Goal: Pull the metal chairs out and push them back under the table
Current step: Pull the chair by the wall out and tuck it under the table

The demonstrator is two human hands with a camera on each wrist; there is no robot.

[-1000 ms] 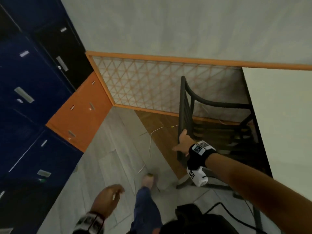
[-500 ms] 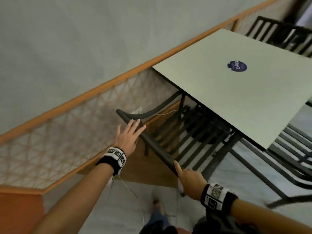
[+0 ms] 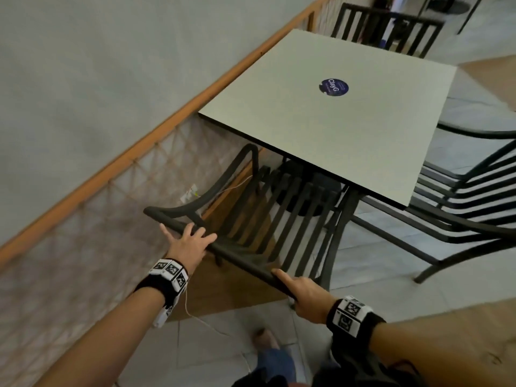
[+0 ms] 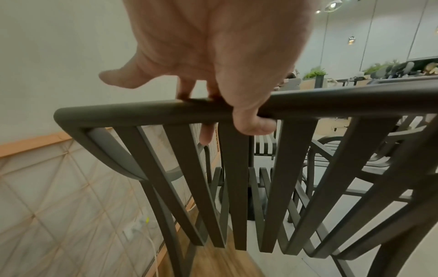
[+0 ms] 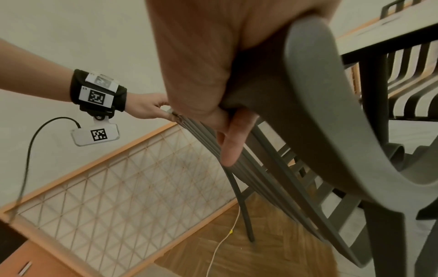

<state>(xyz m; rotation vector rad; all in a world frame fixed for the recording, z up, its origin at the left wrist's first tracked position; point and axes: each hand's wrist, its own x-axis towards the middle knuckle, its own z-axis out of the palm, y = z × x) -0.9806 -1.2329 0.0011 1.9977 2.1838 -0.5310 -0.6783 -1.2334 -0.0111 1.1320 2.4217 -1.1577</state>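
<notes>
A dark metal chair [image 3: 290, 219] stands with its slatted seat partly under the pale square table [image 3: 321, 129]. In the head view my left hand [image 3: 192, 241] grips the left part of the chair's top rail [image 3: 243, 258]. The left wrist view shows the left hand [image 4: 237, 105] with fingers over the rail [image 4: 142, 110] and the thumb hooked beneath. My right hand [image 3: 300, 291] grips the rail's right corner. In the right wrist view the right hand [image 5: 213, 84] wraps round the chair's back frame [image 5: 320, 93].
A wall with an orange rail and a lattice panel [image 3: 117, 208] runs close along the left. A second metal chair [image 3: 460, 196] stands at the table's right side, a third [image 3: 385, 26] at the far end. A white cable [image 3: 206, 322] lies on the floor near my foot [image 3: 264, 337].
The head view swung from the lockers to the table. My left hand rose from my side, spread over the top rail, and now grips it. My right hand stayed on the rail.
</notes>
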